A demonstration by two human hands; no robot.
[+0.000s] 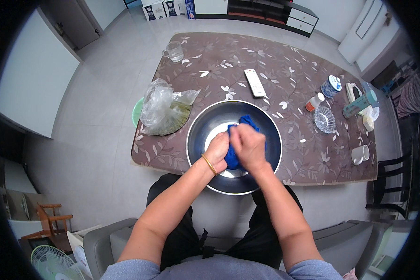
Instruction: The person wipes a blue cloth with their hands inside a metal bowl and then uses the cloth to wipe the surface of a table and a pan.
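A round metal basin [203, 120] sits at the near edge of the table, its front rim reaching past that edge. Over its middle, my left hand [217, 148] grips a bunched blue cloth [232, 161], a gold bangle on the wrist. My right hand [248, 145] is closed in a fist on the same cloth, right beside the left. One end of the cloth sticks out beyond the right knuckles. The bright basin bottom shows around the hands; part of the cloth is hidden beneath them.
On the flower-patterned table [213, 52] are a clear plastic bag [164, 108] with green contents, a glass mug [175, 51] and a white remote control [254, 83]. To the right stand a glass ashtray [324, 119], a pill bottle [315, 102], a lidded jar [331, 86], a teal flask [359, 104] and a white cup [360, 154].
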